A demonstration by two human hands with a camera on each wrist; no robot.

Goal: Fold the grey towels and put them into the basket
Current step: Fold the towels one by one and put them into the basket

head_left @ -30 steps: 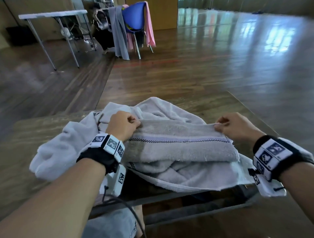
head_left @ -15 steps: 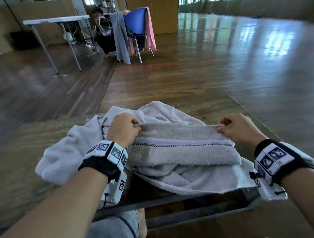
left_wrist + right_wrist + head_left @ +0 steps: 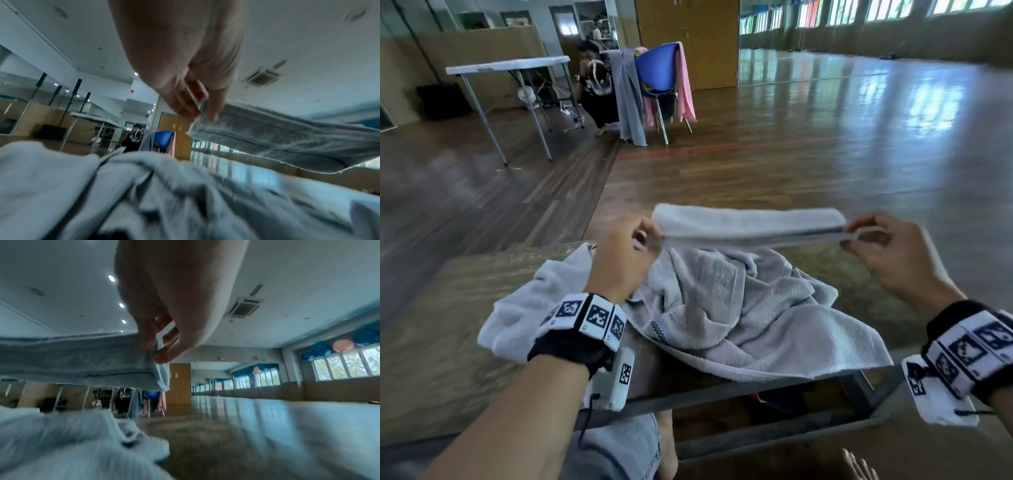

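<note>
A folded grey towel (image 3: 750,224) with a dark stitched band hangs stretched in the air between my two hands. My left hand (image 3: 643,240) pinches its left end; the left wrist view shows the fingertips (image 3: 211,113) closed on the hem of the towel (image 3: 287,138). My right hand (image 3: 856,236) pinches the right end, seen close in the right wrist view where thumb and fingers (image 3: 156,352) clamp the towel (image 3: 82,361). Under it lies a rumpled heap of grey towels (image 3: 739,308) on the wooden table (image 3: 448,308). No basket is in view.
The heap hangs over the table's near edge (image 3: 756,387). Beyond the table is open wooden floor. Far back stand a white folding table (image 3: 510,65), a blue chair (image 3: 657,72) draped with grey and pink cloths, and a crouching person (image 3: 595,85).
Both hands have lifted the folded towel off the heap and carried it up and away from me; it was lying flat on the pile before.
</note>
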